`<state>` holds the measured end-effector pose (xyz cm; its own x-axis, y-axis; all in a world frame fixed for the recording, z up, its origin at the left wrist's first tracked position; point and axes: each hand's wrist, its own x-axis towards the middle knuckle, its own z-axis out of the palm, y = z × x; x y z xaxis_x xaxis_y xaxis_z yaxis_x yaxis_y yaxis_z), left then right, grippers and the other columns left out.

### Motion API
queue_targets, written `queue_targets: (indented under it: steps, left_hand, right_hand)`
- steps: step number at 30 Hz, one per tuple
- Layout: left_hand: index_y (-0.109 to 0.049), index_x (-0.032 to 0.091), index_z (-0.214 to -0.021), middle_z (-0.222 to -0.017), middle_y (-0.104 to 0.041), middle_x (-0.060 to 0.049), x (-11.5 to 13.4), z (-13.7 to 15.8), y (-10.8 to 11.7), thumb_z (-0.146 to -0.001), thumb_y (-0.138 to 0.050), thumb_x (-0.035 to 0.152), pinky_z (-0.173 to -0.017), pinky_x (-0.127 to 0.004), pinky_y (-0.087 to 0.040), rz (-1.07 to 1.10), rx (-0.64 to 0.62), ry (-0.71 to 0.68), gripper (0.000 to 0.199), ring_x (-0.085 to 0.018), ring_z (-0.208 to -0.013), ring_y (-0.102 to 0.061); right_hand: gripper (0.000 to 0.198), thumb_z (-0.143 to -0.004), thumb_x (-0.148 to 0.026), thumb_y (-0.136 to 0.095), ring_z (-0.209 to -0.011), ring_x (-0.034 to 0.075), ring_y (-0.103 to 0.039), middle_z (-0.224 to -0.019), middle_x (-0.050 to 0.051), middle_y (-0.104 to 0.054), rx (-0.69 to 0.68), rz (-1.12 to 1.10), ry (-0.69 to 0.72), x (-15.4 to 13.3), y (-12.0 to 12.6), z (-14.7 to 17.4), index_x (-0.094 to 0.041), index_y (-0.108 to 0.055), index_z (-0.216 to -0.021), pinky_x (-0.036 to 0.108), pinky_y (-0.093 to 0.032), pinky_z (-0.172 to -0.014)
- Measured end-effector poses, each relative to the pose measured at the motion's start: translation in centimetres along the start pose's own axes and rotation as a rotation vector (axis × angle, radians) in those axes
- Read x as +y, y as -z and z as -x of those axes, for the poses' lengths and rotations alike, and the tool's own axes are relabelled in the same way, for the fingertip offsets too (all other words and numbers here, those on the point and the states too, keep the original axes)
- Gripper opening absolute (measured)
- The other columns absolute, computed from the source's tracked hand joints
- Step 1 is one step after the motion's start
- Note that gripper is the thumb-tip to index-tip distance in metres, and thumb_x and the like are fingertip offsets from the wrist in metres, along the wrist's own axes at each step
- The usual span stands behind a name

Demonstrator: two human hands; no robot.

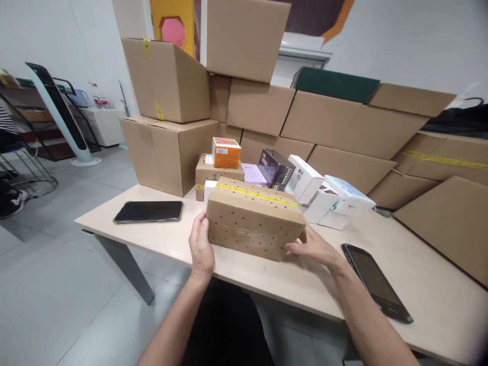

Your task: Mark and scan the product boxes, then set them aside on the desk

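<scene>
Between my two hands is a brown cardboard box (251,229) with small dark marks and yellow tape along its top, at the table's front edge. My left hand (201,244) grips its left end, the fingers partly hidden behind it. At the lower right corner, my right hand (310,246) holds the other end with the thumb on the front face. Just behind stand a smaller taped carton (204,175) with an orange box (226,152) on top, a lilac box (253,174), a black box (276,168) and several white boxes (305,179).
A black phone (148,211) lies at the table's left, and a dark handheld device (377,282) at the right. Large cartons (152,152) are stacked along the back, one with a green box (335,84) on it. A tower fan (64,117) stands on the floor at left.
</scene>
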<state>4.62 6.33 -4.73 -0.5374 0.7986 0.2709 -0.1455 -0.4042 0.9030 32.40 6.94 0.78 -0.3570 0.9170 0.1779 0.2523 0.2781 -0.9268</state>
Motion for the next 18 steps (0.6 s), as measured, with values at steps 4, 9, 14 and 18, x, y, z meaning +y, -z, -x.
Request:
queue_targets:
  steps: [4, 9, 14, 18]
  left_hand:
    - [-0.072, 0.018, -0.113, -0.119, -0.072, -0.009, -0.3, 0.1, 0.1, -0.092, -0.047, 0.045, -0.094, -0.032, -0.050, 0.167, -0.013, 0.073, 0.042, -0.023, -0.114, -0.064]
    - [-0.076, 0.016, -0.093, -0.090, -0.076, -0.009, 0.5, 0.2, 0.4, -0.088, -0.047, 0.048, -0.071, -0.027, -0.050, 0.399, 0.067, 0.158, 0.043, -0.016, -0.078, -0.066]
    - [-0.078, 0.016, -0.088, -0.083, -0.075, -0.006, 0.3, 0.0, 0.6, -0.087, -0.049, 0.049, -0.071, -0.027, -0.050, 0.413, 0.075, 0.199, 0.044, -0.017, -0.080, -0.066]
    - [-0.078, 0.015, -0.091, -0.096, -0.077, -0.008, 0.1, 0.0, 0.5, -0.089, -0.045, 0.048, -0.076, -0.028, -0.051, 0.336, 0.034, 0.200, 0.047, -0.018, -0.085, -0.068]
  right_hand:
    - [0.103, -0.068, -0.060, -0.078, -0.135, 0.034, -0.048, -0.147, 0.013, -0.052, 0.152, -0.053, -0.008, 0.6, 1.1, 0.4, -0.027, -0.031, -0.154, 0.047, -0.046, -0.107]
    - [0.082, -0.081, -0.075, -0.052, -0.125, 0.033, -0.059, -0.132, 0.012, -0.065, 0.086, -0.128, -0.170, 1.3, 2.0, 1.1, -0.027, -0.044, -0.147, 0.046, -0.052, -0.098]
    - [0.078, -0.088, -0.079, -0.028, -0.116, 0.031, -0.065, -0.124, 0.010, -0.070, 0.029, -0.134, -0.273, 1.3, 1.4, 1.0, -0.029, -0.053, -0.141, 0.045, -0.055, -0.092]
    - [0.079, -0.088, -0.080, -0.028, -0.103, 0.030, -0.070, -0.104, 0.010, -0.076, 0.083, -0.015, -0.266, 0.7, 1.0, 0.7, -0.026, -0.062, -0.134, 0.042, -0.057, -0.086]
